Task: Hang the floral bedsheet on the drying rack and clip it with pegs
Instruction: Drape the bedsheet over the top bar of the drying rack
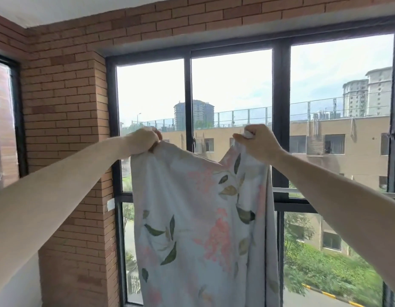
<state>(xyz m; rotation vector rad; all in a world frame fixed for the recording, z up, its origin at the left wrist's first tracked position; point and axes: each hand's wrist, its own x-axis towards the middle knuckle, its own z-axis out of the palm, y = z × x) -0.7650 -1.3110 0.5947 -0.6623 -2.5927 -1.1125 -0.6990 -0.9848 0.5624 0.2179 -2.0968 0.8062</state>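
The floral bedsheet [192,218], pale blue-white with pink blossoms and green leaves, hangs in front of me and runs down past the bottom of the view. My left hand [145,140] grips its upper left edge in a fist. My right hand [258,142] grips the upper right edge, with a bunch of cloth showing inside the fist. Both arms are stretched forward at about head height, and the top edge sags between the hands. No drying rack and no pegs are in view.
A large black-framed window [278,120] fills the wall ahead, with a pale horizontal rail [325,192] on its right side. A brick pillar [65,129] stands at the left. Buildings and greenery lie outside.
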